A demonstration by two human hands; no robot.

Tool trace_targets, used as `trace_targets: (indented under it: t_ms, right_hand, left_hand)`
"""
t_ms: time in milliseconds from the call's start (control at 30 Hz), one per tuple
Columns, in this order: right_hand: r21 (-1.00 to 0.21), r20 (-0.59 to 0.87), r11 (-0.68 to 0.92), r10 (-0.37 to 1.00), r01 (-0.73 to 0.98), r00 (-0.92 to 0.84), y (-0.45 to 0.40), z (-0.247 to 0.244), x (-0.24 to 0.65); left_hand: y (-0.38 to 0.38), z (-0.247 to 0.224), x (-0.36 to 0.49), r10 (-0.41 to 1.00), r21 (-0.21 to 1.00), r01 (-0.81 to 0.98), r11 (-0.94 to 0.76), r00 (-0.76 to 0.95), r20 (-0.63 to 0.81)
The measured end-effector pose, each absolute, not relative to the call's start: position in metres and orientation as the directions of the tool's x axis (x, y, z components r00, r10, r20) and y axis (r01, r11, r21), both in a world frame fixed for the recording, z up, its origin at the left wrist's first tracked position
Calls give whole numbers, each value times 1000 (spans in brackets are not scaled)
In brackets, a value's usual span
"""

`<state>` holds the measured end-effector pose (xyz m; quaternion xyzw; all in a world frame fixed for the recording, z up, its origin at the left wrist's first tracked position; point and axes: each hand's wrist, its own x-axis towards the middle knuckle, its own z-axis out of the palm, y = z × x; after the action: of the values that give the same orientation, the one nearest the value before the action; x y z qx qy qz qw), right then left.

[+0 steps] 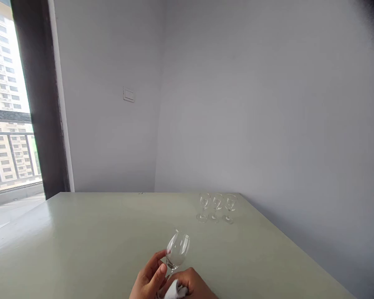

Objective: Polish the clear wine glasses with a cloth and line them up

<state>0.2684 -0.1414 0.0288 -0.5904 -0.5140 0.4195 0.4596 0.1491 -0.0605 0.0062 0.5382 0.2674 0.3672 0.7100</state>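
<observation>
A clear wine glass (pixel 178 249) is held near the front of the table, tilted a little to the right, with its bowl facing up. My left hand (pixel 149 276) is closed around it, fingertips against the lower bowl and thumb near the stem. Bunched in my right hand (pixel 191 280) is a white cloth (pixel 173 289), close to the stem below the bowl. The foot of this glass is hidden by my hands and the cloth. Three more stemmed glasses, a left one (pixel 205 202), a middle one (pixel 217 202) and a right one (pixel 230 203), stand upright farther back.
The pale green table (pixel 96 232) reaches back to grey walls, its right edge running beside one wall. A switch plate (pixel 129 94) is on the wall at left. Beyond a dark door frame (pixel 39 95) there is a balcony railing (pixel 11 153).
</observation>
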Motion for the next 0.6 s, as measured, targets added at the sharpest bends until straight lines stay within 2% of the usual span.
trace_targets:
  t_ms: [67, 133, 233, 333, 400, 467, 600]
  right_hand:
    - [-987, -155, -161, 933, -10, 324, -143, 33, 281]
    - [-981, -167, -93, 848, -169, 503, -139, 30, 288]
    - [-939, -156, 18, 867, -343, 474, -129, 15, 284]
    - [-899, -184, 11, 897, -438, 402, -123, 1, 269]
    - [-914, -242, -75, 890, -399, 386, -124, -1, 261]
    - [-938, -298, -194, 874, -287, 383, -128, 3, 258]
    - [-955, -293, -292, 898, -55, 327, -136, 15, 255]
  left_hand:
    - [-61, 5, 151, 790, 922, -286, 261, 612, -34]
    - [-62, 5, 153, 769, 857, -349, 380, 634, -82]
    - [-64, 5, 155, 720, 769, -386, 510, 681, -136]
    - [-66, 2, 155, 718, 758, -393, 521, 681, -140]
    - [-66, -1, 154, 736, 793, -378, 478, 665, -127]
    - [-65, -2, 151, 726, 837, -315, 448, 675, -135]
    - [-63, 1, 149, 677, 860, -263, 437, 726, -122]
